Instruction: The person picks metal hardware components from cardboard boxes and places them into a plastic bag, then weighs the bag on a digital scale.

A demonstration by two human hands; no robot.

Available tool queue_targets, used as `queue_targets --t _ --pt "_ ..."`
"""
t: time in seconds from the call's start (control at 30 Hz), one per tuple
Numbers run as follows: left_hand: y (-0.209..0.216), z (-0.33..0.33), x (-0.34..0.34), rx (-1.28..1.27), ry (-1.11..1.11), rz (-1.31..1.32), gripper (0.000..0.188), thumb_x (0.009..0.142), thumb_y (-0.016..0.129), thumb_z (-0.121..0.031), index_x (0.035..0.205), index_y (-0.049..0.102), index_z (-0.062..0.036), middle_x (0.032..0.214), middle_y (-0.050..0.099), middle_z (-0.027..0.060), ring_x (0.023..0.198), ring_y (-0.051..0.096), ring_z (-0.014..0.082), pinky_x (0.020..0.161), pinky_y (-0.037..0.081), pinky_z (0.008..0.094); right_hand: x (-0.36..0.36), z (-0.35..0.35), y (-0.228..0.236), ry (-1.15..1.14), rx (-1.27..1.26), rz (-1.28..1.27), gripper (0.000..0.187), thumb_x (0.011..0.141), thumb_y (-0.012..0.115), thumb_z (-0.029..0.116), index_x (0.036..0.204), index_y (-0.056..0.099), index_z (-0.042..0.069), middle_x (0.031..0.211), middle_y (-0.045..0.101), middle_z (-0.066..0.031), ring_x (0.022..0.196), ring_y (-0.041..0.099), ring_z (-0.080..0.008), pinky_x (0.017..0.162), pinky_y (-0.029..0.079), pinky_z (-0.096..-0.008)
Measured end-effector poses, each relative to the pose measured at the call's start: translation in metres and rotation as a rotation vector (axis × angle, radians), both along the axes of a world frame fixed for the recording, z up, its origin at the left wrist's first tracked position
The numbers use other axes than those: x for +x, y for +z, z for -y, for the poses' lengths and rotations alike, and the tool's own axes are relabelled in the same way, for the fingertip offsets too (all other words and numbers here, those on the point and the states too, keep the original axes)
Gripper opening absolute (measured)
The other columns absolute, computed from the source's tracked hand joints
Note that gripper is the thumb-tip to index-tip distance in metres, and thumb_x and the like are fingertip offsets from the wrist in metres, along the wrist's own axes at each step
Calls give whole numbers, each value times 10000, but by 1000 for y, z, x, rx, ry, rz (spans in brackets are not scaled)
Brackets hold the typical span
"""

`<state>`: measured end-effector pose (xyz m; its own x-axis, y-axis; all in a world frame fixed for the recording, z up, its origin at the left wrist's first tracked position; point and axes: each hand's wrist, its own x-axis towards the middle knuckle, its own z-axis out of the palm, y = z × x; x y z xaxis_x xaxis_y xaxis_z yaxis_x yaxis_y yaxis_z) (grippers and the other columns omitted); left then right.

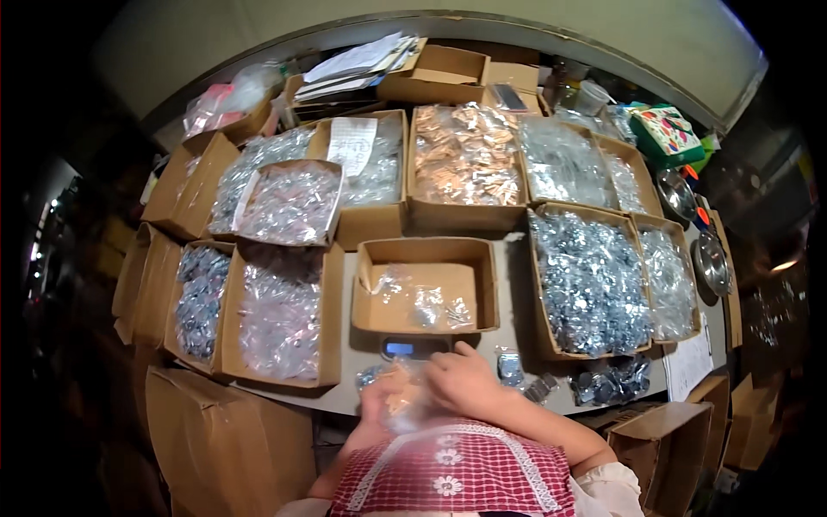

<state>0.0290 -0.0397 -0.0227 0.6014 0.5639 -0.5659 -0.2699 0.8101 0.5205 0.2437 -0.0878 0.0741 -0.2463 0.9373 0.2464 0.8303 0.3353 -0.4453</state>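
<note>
Close to my body at the table's front edge, I have a clear plastic bag (401,392) with tan pieces in it. My left hand (374,408) is closed around the left side of this bag. My right hand (465,379) is closed at the bag's right side, its fingertips partly hidden. Just beyond my hands, a digital scale (415,348) shows a lit blue display. A shallow cardboard box (379,320) stands right behind the display, with a few small clear packets (431,308) inside. Small blue-grey packets (510,367) lie right of my right hand.
Open cardboard boxes of bagged parts surround the work spot: tan ones (469,155) at the back, blue-grey ones (590,284) at right, clear ones (280,314) at left. Metal bowls (711,263) stand at the right edge. Papers (353,65) are stacked at the back. Large cartons (228,439) stand below the table.
</note>
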Motion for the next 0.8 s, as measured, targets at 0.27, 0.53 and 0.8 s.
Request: queue_targets --t 0.27,0.53,0.8 --pt "-43 -4 -56 -70 159 443 480 758 698 -45 1157 433 -73 1042 539 168 915 541 220 721 467 336 62 -12 11 -483 -35 -434 181 876 673 190 790 679 31 735 650 -144 699 642 -335 641 514 -419" --pt "-23 -14 -33 -98 63 263 384 802 633 -114 1152 476 -95 933 584 136 781 601 222 646 513 323 67 -95 -31 -296 -601 -102 421 778 689 189 1120 593 -37 1104 610 -262 1024 609 -414 882 514 -474" --pt "26 -29 6 -102 29 142 444 688 553 -168 1123 541 -79 771 592 123 479 515 224 361 416 324 41 -136 -89 -143 -280 -121 319 705 745 155 949 610 2 862 647 -223 896 630 -418 786 518 -489"
